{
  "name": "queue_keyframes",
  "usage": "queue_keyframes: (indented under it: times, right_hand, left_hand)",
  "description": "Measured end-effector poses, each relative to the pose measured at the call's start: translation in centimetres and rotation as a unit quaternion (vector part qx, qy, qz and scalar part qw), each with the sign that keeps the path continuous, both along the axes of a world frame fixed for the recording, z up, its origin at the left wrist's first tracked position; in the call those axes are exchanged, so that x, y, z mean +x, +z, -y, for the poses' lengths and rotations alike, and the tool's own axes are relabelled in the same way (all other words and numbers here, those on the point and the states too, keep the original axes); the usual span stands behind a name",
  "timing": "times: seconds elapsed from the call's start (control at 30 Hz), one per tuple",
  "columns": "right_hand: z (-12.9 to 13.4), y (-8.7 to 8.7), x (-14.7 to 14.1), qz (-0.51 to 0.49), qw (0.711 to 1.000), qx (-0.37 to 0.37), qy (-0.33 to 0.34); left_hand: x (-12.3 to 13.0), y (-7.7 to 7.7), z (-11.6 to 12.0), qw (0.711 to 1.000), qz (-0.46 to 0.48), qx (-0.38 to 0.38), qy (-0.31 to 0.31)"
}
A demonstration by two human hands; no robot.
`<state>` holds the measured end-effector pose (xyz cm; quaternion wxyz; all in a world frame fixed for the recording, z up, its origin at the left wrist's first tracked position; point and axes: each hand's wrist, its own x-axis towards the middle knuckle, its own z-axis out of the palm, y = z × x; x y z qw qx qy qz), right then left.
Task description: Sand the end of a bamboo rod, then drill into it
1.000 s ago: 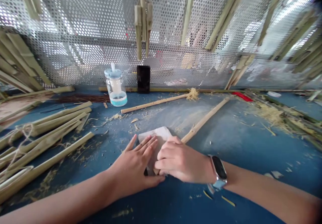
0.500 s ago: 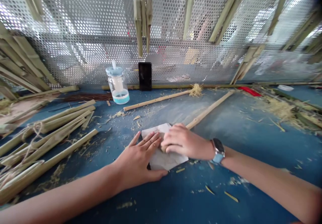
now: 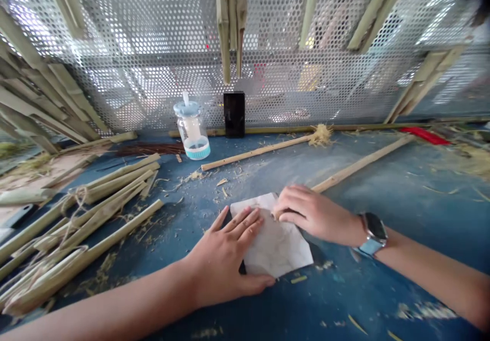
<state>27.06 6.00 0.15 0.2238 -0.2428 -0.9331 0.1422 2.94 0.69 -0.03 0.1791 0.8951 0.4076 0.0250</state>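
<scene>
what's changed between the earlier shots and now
The right hand has slid the wooden stick it grips forward and to the right, baring more of the pale sheet. The left hand is still flat on the sheet, and the jar stands where it was.

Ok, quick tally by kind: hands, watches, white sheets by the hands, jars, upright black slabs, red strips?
Hands: 2 (left hand, right hand)
Watch: 1
White sheet: 1
Jar: 1
Black slab: 1
Red strip: 1
Total: 7
</scene>
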Motion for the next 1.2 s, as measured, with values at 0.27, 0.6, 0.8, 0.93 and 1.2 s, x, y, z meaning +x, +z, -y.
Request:
queue_keyframes:
  times: [0.27, 0.6, 0.8, 0.93, 1.2]
  right_hand:
    - [1.8, -0.1, -1.3, 0.019, 0.999, 0.01, 0.047]
    - [2.8, 0.2, -1.6, 0.053, 0.994, 0.066, 0.063]
    - [-0.4, 0.0, -0.1, 0.054, 0.996, 0.06, -0.04]
    - [2.2, 0.1, -1.2, 0.053, 0.997, 0.037, 0.053]
    - [0.3, 0.6, 0.1, 0.06, 0.996, 0.031, -0.061]
  left_hand:
    - [0.1, 0.3, 0.1, 1.0, -0.018, -0.009, -0.006]
    - [0.0, -0.1, 0.1, 0.998, -0.055, 0.033, 0.014]
    - [-0.1, -0.1, 0.0, 0.998, -0.055, 0.028, 0.02]
    - [-0.2, 0.0, -0.1, 0.999, -0.043, 0.024, 0.006]
    - [-0.8, 1.3, -1.0, 0.996, -0.033, -0.001, -0.077]
